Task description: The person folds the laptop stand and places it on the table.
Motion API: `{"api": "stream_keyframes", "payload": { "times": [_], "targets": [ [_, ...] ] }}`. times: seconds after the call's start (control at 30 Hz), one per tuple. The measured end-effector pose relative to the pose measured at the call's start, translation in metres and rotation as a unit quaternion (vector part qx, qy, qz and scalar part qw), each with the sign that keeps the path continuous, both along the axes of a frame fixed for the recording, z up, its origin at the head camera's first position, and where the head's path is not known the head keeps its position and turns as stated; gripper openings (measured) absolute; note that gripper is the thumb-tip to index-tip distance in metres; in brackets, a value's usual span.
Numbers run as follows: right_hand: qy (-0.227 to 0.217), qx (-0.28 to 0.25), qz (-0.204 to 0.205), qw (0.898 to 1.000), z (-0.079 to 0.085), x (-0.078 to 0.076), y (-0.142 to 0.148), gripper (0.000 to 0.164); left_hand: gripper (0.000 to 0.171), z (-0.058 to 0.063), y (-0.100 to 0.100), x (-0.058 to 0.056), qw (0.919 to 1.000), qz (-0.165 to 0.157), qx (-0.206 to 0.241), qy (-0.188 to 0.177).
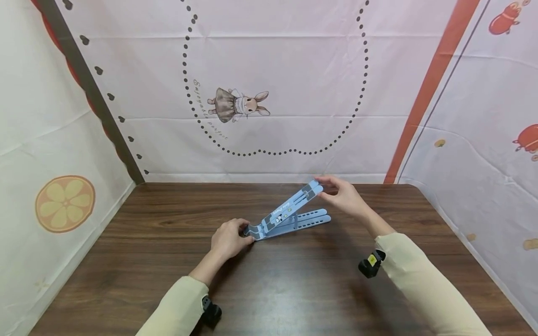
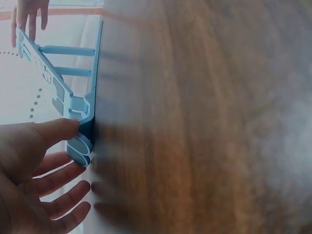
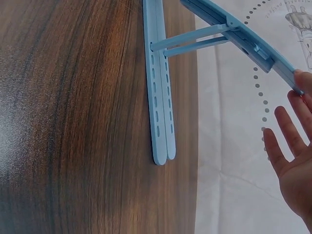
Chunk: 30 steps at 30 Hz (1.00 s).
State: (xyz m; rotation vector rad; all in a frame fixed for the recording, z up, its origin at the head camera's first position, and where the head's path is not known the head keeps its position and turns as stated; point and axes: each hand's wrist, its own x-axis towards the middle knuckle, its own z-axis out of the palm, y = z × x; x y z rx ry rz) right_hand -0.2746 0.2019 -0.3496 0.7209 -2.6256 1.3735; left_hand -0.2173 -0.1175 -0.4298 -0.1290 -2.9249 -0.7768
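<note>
A light-blue folding laptop stand [image 1: 282, 229] stands on the table, its upper arms [image 1: 290, 208] raised at a slant above the flat base. Slim struts [image 3: 195, 39] join base and arms in the right wrist view. My left hand [image 1: 228, 240] pinches the low front end, thumb on the near side; in the left wrist view its other fingers [image 2: 68, 195] spread below the grey-padded tips. At the top of the slanted arms, my right hand [image 1: 345, 199] pinches the raised end between thumb and index finger. The remaining right fingers [image 3: 287, 129] extend away from it.
Under the stand is a dark wood-grain table [image 1: 168, 261]. A pale printed cloth [image 1: 277, 60] hangs along the table's back edge, and more cloth covers both sides. Each sleeve carries a small black wrist camera [image 1: 371, 264].
</note>
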Motion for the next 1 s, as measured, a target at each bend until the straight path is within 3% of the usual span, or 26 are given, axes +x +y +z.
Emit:
{"api": "stream_keyframes", "payload": {
  "times": [0.57,0.8,1.0],
  "targets": [
    [-0.008,-0.013,-0.013,1.000,-0.005,0.007,0.003,0.041,0.040,0.002,-0.004,-0.014,1.0000,-0.002,-0.005,-0.003],
    [-0.004,-0.004,-0.019,1.000,0.013,0.024,-0.005,0.038,0.040,0.001,-0.005,-0.019,0.9999,-0.008,-0.007,-0.001],
    [0.012,-0.003,-0.029,1.000,-0.003,0.013,0.000,0.037,0.041,0.000,-0.006,-0.025,0.9998,-0.010,-0.009,-0.012]
  ]
}}
